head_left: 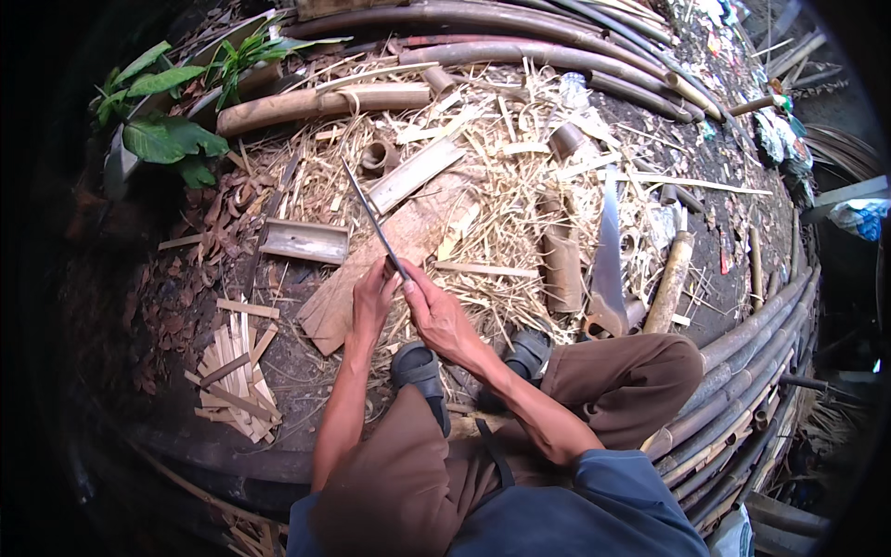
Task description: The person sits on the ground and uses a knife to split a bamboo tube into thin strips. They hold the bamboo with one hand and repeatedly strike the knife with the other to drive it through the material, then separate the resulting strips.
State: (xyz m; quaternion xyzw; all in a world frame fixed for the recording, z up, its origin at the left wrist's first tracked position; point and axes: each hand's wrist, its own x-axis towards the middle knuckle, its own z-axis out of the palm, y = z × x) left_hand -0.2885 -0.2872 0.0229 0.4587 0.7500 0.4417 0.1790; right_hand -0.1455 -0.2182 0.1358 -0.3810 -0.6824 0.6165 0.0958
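Observation:
Above the shavings, I hold a long narrow dark blade, seen almost edge-on, slanting up and to the left. My right hand is closed on its lower end. My left hand is closed against the same end, its fingertips partly hidden. Beneath the hands lies a flat wooden board. A half-split bamboo piece rests across the board's far part, and another bamboo trough sits to its left. Thin bamboo slats are heaped left of my left forearm.
A handsaw stands tilted, blade up, at the right, beside a brown bamboo tube and a pale bamboo length. Long bamboo poles lie at the back; more poles are stacked right. Leafy plants grow far left.

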